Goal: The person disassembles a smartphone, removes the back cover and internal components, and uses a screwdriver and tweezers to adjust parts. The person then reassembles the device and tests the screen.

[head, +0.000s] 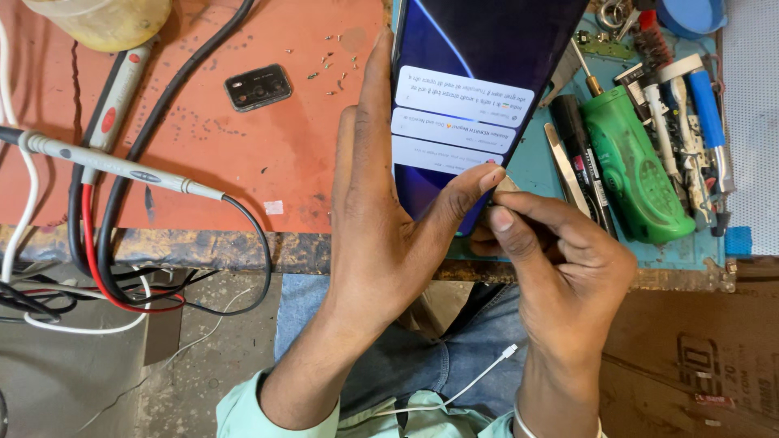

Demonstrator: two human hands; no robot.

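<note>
Left grip point(381, 203) on phone point(471, 89), screwdriver point(633, 162) beside

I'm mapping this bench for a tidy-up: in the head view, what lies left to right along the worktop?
Probe pen → black camera module → loose screws → left hand → lit phone → green tool → blue-handled tool.
</note>
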